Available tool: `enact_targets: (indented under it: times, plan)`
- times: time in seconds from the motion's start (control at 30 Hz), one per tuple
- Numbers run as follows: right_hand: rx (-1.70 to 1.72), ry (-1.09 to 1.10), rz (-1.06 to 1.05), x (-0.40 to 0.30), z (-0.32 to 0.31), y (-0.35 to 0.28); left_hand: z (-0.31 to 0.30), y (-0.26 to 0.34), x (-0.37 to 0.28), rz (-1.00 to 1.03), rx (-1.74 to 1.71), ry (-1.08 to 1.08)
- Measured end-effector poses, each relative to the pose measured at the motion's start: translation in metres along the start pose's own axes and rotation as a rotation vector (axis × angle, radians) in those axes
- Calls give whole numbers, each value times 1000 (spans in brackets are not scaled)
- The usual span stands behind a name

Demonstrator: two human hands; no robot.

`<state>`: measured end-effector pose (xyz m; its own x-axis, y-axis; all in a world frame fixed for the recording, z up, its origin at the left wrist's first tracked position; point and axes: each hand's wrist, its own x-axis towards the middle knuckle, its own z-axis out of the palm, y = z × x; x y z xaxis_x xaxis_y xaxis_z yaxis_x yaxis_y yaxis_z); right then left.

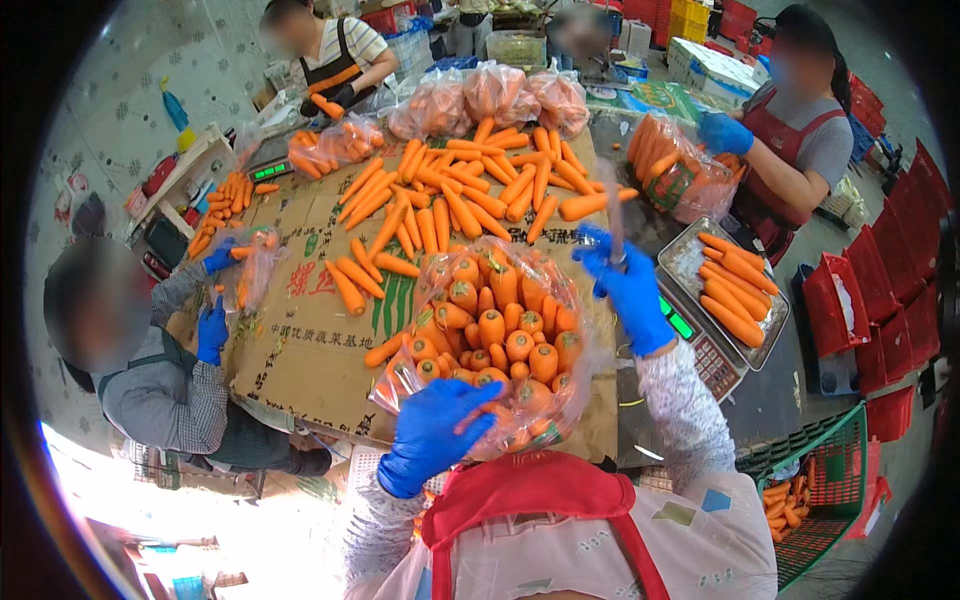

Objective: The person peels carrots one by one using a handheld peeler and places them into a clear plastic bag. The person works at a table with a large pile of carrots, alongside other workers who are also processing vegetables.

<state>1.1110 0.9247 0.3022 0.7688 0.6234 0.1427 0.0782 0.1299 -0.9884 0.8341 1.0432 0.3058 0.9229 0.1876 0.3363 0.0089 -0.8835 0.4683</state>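
Observation:
A clear plastic bag packed with carrots (pixel 491 326) stands open in front of me on flattened cardboard (pixel 322 367). My blue-gloved left hand (pixel 439 427) is at the bag's near left rim, thumb and fingers around an orange part; whether it grips that or the plastic is unclear. To the right of the bag, my blue-gloved right hand (pixel 626 292) is raised, holding a thin upright blade-like tool (pixel 616 217), blurred. Loose carrots (pixel 457 187) lie heaped beyond the bag. Several carrots (pixel 731 289) rest on the metal pan of a digital scale (pixel 709 352) at my right.
Co-workers stand at the left, far left and right; the right one's gloved hand (pixel 726 135) touches a filled carrot bag (pixel 679 169). More filled bags (pixel 495 94) line the table's far side. A green plastic crate (pixel 825 487) with carrots stands at lower right, near red crates (pixel 836 300).

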Motion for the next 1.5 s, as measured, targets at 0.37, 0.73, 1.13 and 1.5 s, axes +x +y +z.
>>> enact_targets:
  times: [0.37,0.73,1.13,1.5]
  plan:
    - [20,-184,287,-108,-7,51,4,-7,40,10,-34,64]
    - [160,-87,272,-114,-17,43,31,-48,105,-77,23,-284]
    - [484,-209,151,-85,5,14,-20,-29,68,-248,-1115,241]
    - [646,-92,91,-91,-2,18,13,-10,75,-261,-1260,260]
